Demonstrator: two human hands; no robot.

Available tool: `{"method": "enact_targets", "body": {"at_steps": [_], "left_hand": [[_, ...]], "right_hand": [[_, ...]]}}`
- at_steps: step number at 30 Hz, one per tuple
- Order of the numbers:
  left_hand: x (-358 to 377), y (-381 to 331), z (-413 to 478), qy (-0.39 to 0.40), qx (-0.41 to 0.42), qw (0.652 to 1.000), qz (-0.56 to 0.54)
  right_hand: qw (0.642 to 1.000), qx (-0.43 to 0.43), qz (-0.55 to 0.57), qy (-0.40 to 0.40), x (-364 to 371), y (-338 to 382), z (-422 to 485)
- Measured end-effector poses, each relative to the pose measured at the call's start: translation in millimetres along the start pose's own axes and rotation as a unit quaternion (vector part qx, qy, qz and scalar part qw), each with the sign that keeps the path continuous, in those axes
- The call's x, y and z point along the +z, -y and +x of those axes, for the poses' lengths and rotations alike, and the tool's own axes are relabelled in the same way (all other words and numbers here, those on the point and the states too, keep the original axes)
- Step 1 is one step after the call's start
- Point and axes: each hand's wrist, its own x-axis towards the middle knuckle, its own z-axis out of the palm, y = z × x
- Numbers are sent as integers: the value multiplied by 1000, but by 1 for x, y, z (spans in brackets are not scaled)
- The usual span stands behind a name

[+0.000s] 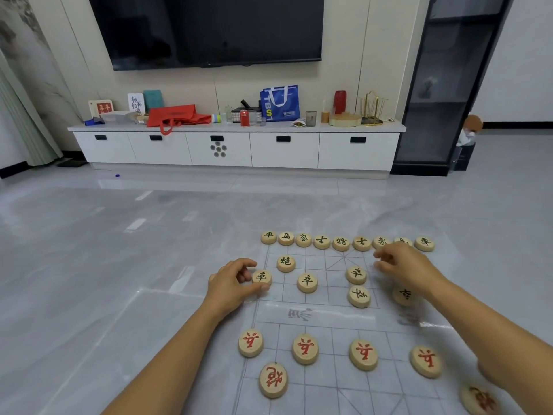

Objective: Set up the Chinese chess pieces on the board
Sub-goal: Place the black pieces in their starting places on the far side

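A clear plastic chess board point(317, 317) lies on the grey floor. Black-lettered wooden pieces line its far edge point(341, 243), with a black cannon point(286, 262) and several black soldiers behind them. My left hand point(232, 284) pinches the leftmost black soldier point(262, 277) at the board's left edge. My right hand point(402, 262) hovers over the right side with fingers bent; I cannot see whether anything is under it. Another black soldier point(403, 295) lies partly hidden beneath that wrist. Red soldiers point(305, 348) and red cannons point(273, 379) fill the near half.
A long white TV cabinet point(236, 148) stands against the far wall, loaded with bags, cans and cups. A dark glass cabinet point(443, 115) is at the right. Glossy grey tile floor surrounds the board on the left and beyond it.
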Motion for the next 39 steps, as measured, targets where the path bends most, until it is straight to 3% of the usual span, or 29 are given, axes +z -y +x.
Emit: {"method": "enact_targets", "body": {"at_steps": [4, 12, 20, 25, 29, 32, 37, 39], "left_hand": [[-2, -2, -2, 2, -19, 999, -51], [-4, -4, -3, 15, -35, 995, -95], [-16, -14, -2, -7, -74, 984, -162], [-4, -44, -6, -111, 25, 992, -63], [28, -91, -12, 4, 145, 989, 23], [62, -117, -19, 110, 193, 965, 140], [100, -125, -7, 93, 149, 965, 195], [105, -124, 9, 115, 186, 950, 223]], "right_hand": [[1000, -10, -14, -4, -7, -23, -17], [996, -52, 4, 70, -11, -55, -52], [999, -3, -6, 50, -17, -71, -57], [998, 41, 39, 20, -23, -106, -69], [993, 33, 104, 38, -24, -114, -70], [993, 34, 108, 39, -21, -116, -70], [996, 43, 78, -8, -13, -112, -71], [996, 40, 76, -17, -12, -112, -70]]}}
